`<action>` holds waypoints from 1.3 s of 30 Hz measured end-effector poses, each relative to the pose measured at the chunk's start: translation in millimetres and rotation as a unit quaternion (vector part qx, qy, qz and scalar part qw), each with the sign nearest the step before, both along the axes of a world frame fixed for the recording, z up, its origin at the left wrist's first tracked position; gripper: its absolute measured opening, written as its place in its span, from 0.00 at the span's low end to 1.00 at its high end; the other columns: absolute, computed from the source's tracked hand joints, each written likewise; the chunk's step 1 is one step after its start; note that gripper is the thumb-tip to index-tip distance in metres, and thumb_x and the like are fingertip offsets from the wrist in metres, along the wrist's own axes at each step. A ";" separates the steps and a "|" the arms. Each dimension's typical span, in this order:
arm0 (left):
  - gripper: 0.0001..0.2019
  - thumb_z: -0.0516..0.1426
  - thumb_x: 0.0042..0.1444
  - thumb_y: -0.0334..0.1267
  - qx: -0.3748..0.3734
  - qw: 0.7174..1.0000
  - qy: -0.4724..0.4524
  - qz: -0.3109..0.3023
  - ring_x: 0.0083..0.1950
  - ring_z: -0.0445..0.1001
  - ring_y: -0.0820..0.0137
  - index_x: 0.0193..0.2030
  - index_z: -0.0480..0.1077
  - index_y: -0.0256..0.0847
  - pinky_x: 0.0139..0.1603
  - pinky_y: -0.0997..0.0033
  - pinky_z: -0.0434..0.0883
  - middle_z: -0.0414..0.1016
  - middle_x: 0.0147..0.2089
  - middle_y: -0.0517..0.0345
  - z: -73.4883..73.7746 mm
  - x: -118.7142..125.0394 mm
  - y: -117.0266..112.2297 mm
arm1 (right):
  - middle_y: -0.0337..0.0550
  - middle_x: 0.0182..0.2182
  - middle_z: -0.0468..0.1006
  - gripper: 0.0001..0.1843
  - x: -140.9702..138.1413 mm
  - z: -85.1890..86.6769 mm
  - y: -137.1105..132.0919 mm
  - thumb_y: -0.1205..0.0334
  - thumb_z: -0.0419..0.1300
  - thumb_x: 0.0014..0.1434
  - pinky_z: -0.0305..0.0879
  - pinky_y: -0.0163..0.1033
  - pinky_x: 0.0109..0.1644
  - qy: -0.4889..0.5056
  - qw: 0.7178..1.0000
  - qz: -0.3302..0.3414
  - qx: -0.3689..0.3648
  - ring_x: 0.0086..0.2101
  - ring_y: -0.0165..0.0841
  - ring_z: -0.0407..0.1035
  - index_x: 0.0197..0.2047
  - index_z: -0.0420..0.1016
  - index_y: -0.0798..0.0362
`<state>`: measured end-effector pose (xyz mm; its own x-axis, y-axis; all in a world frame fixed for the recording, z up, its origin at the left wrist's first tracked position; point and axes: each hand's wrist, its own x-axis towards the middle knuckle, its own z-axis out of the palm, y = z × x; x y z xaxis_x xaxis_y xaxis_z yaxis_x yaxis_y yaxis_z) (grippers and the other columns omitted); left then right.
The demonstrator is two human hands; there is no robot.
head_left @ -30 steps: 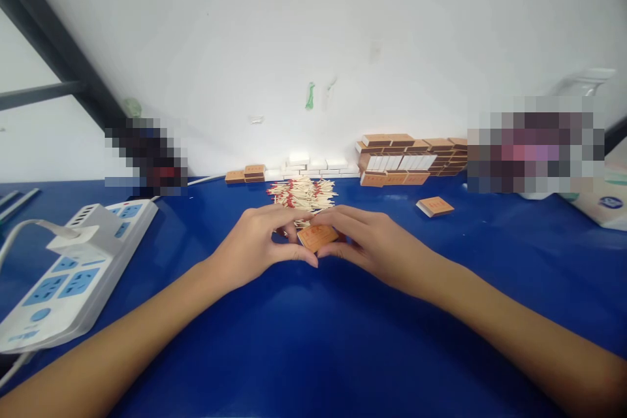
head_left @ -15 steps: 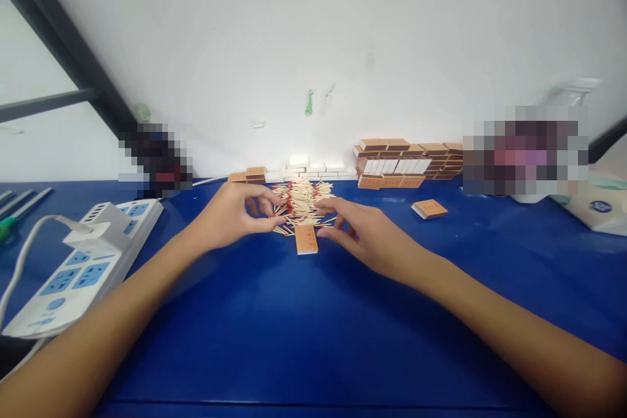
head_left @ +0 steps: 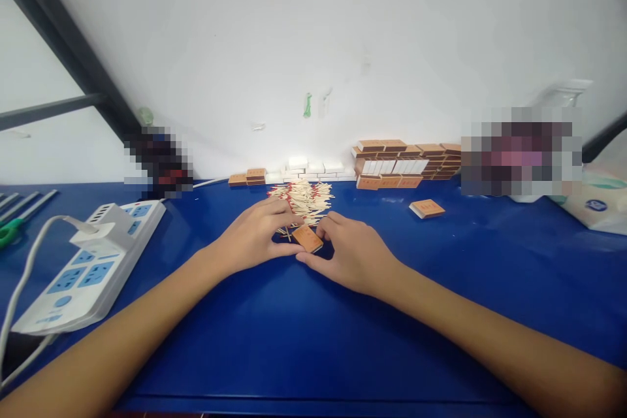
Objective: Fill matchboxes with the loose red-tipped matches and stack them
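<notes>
An orange matchbox (head_left: 307,239) with a white end lies tilted between my two hands, just in front of a loose heap of matches (head_left: 306,199) with red heads. My left hand (head_left: 264,232) closes on its left side, thumb at the near corner and fingers along the far edge. From the other side my right hand (head_left: 353,250) grips it, thumb by the near corner and curled fingers at the right edge. Both thumb tips almost meet at the box's near side. Some matches are hidden behind my fingers.
Orange matchboxes (head_left: 411,163) are stacked against the wall, with white trays (head_left: 313,171) beside them. One more matchbox (head_left: 427,209) lies at right. A white power strip (head_left: 88,274) with a cable and green-handled scissors (head_left: 14,228) are at left; a tissue pack (head_left: 600,199) stands far right.
Both hands have come nearer and closed in on the matchbox. The box, which lay straight and untouched, is now turned at an angle between them.
</notes>
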<state>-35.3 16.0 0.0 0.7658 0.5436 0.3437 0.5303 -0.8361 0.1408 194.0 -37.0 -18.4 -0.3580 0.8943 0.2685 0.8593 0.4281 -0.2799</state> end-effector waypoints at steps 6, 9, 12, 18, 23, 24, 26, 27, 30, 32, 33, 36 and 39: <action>0.25 0.63 0.64 0.52 0.003 1.000 -0.013 -0.006 0.56 0.73 0.58 0.64 0.72 0.45 0.59 0.55 0.71 0.77 0.56 0.51 3.4 -1.3 -4.8 | 0.47 0.42 0.78 0.13 10.6 2.3 3.8 0.53 0.64 0.65 0.65 0.41 0.36 0.017 0.997 0.069 0.013 0.36 0.37 0.73 0.45 0.74 0.53; 0.23 0.61 0.66 0.54 -0.018 1.000 0.001 -0.012 0.53 0.75 0.60 0.63 0.73 0.48 0.56 0.57 0.71 0.79 0.54 0.52 10.3 -2.8 -7.8 | 0.48 0.45 0.79 0.15 13.5 3.3 5.1 0.55 0.61 0.68 0.68 0.41 0.38 0.062 0.989 0.125 0.054 0.39 0.37 0.74 0.53 0.72 0.53; 0.22 0.61 0.65 0.56 -0.018 1.000 0.000 0.011 0.50 0.76 0.60 0.59 0.75 0.46 0.51 0.61 0.71 0.81 0.50 0.52 22.6 -13.5 -0.9 | 0.50 0.48 0.80 0.24 13.7 1.5 7.5 0.54 0.60 0.70 0.70 0.42 0.38 0.081 0.987 0.116 0.069 0.39 0.38 0.76 0.65 0.65 0.53; 0.22 0.60 0.62 0.56 0.031 0.937 0.059 0.344 0.42 0.78 0.55 0.52 0.79 0.42 0.39 0.63 0.68 0.82 0.42 0.48 38.8 -60.5 56.9 | 0.52 0.52 0.80 0.23 20.0 -3.4 16.1 0.56 0.59 0.70 0.69 0.41 0.36 0.066 0.991 0.102 0.051 0.35 0.35 0.75 0.65 0.67 0.54; 0.21 0.60 0.60 0.55 -0.014 0.888 0.136 0.440 0.42 0.79 0.49 0.45 0.79 0.37 0.37 0.62 0.68 0.82 0.42 0.41 26.9 -82.7 97.7 | 0.48 0.45 0.81 0.13 25.3 -0.1 18.8 0.61 0.58 0.70 0.65 0.40 0.38 0.054 0.991 0.111 0.060 0.35 0.34 0.74 0.54 0.74 0.54; 0.21 0.61 0.60 0.54 -0.016 0.887 0.135 0.441 0.42 0.79 0.49 0.44 0.79 0.36 0.37 0.62 0.68 0.82 0.41 0.40 23.8 -84.7 101.7 | 0.47 0.43 0.82 0.10 25.7 0.8 18.9 0.61 0.58 0.70 0.64 0.40 0.38 0.051 0.990 0.116 0.058 0.36 0.34 0.74 0.51 0.76 0.54; 0.20 0.60 0.61 0.53 -0.018 0.889 0.129 0.438 0.44 0.80 0.49 0.46 0.80 0.38 0.39 0.62 0.69 0.82 0.42 0.41 18.4 -87.7 106.9 | 0.44 0.39 0.82 0.07 25.9 2.0 19.3 0.62 0.58 0.70 0.62 0.38 0.38 0.049 0.990 0.120 0.053 0.35 0.33 0.73 0.45 0.77 0.53; 0.19 0.59 0.62 0.53 -0.017 0.893 0.124 0.433 0.46 0.80 0.50 0.49 0.80 0.40 0.40 0.62 0.69 0.83 0.44 0.43 16.2 -88.8 108.5 | 0.43 0.38 0.81 0.07 25.8 2.1 19.6 0.62 0.58 0.70 0.61 0.38 0.38 0.047 0.990 0.120 0.051 0.35 0.33 0.72 0.43 0.77 0.53; 0.19 0.58 0.64 0.52 -0.018 0.903 0.100 0.418 0.50 0.80 0.54 0.56 0.78 0.47 0.44 0.64 0.71 0.84 0.49 0.50 10.9 -90.9 111.9 | 0.43 0.34 0.80 0.08 25.3 1.1 21.2 0.63 0.58 0.70 0.60 0.38 0.37 0.034 0.992 0.119 0.041 0.34 0.32 0.71 0.41 0.78 0.53; 0.20 0.59 0.64 0.52 -0.018 0.905 0.087 0.415 0.50 0.80 0.56 0.58 0.77 0.48 0.45 0.64 0.71 0.84 0.50 0.52 8.0 -91.1 113.6 | 0.43 0.34 0.80 0.09 25.2 0.7 22.3 0.63 0.57 0.70 0.59 0.38 0.37 0.024 0.992 0.118 0.038 0.33 0.32 0.71 0.40 0.78 0.54; 0.21 0.59 0.63 0.53 -0.017 0.905 0.082 0.416 0.50 0.80 0.56 0.59 0.76 0.47 0.46 0.64 0.72 0.84 0.50 0.52 6.7 -90.9 114.2 | 0.43 0.34 0.80 0.09 25.5 0.9 22.8 0.63 0.57 0.70 0.59 0.38 0.37 0.022 0.992 0.117 0.038 0.33 0.33 0.71 0.40 0.78 0.54; 0.24 0.60 0.62 0.54 -0.009 0.904 0.078 0.420 0.52 0.80 0.54 0.61 0.75 0.45 0.47 0.62 0.73 0.84 0.51 0.50 4.3 -89.0 115.2 | 0.43 0.34 0.80 0.10 28.1 3.8 24.5 0.63 0.57 0.70 0.58 0.38 0.36 0.026 0.993 0.108 0.038 0.33 0.32 0.71 0.39 0.78 0.53; 0.25 0.60 0.63 0.52 0.002 0.904 0.082 0.420 0.54 0.79 0.50 0.63 0.73 0.44 0.50 0.58 0.73 0.84 0.50 0.48 7.4 -87.3 114.6 | 0.42 0.32 0.80 0.10 33.9 7.2 28.4 0.62 0.57 0.70 0.56 0.37 0.35 0.028 0.995 0.087 0.036 0.31 0.31 0.69 0.37 0.78 0.53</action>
